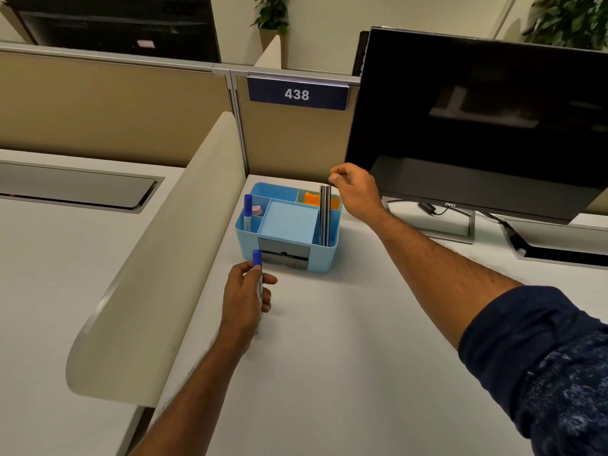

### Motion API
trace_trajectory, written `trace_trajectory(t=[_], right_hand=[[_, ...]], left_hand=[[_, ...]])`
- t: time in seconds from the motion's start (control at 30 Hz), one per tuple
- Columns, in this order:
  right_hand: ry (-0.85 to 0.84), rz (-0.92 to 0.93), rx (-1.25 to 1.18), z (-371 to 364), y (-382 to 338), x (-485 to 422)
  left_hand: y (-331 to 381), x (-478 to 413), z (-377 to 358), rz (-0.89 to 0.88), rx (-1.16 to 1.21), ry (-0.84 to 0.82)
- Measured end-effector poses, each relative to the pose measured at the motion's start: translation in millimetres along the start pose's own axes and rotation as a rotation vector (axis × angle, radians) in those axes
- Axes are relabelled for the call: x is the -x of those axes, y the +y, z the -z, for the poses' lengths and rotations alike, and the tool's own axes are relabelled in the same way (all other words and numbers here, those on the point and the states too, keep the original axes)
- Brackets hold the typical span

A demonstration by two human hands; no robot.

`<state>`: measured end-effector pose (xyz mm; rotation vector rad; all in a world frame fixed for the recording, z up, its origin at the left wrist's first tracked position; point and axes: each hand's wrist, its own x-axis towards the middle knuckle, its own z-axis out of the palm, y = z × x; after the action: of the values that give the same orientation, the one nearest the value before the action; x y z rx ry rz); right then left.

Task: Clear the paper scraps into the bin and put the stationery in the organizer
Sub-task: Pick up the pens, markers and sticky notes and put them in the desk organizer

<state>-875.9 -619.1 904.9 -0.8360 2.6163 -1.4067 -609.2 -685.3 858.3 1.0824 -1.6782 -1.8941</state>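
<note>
Now my left hand (246, 291) grips the marker (257, 258) just in front of the organizer (324, 258). I think it is light, hard and slippery, so holding the middle is best. My right hand (353, 190) curls above the organizer; I cannot tell if it holds anything.
</note>
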Motion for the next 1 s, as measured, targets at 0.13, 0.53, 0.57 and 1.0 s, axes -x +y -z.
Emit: trace_trajectory(t=[0.13, 0.53, 0.57, 1.0], right_hand=[[0.126, 0.076, -0.009, 12.0, -7.9, 23.9], [-0.453, -0.151, -0.281, -46.0, -61.9, 118.7], [-0.452, -0.152, -0.282, -47.4, -64.1, 117.3], [-0.035, 0.021, -0.332, -50.4, -117.7, 11.7]], left_hand=[[2.5, 2.8, -2.0, -0.063, -0.040, -0.014], [16.2, 11.0, -12.3, -0.179, -0.088, 0.015], [17.0, 10.2, -11.5, -0.176, -0.081, 0.016], [-0.9, 9.7, 16.4, -0.022, -0.047, 0.038]])
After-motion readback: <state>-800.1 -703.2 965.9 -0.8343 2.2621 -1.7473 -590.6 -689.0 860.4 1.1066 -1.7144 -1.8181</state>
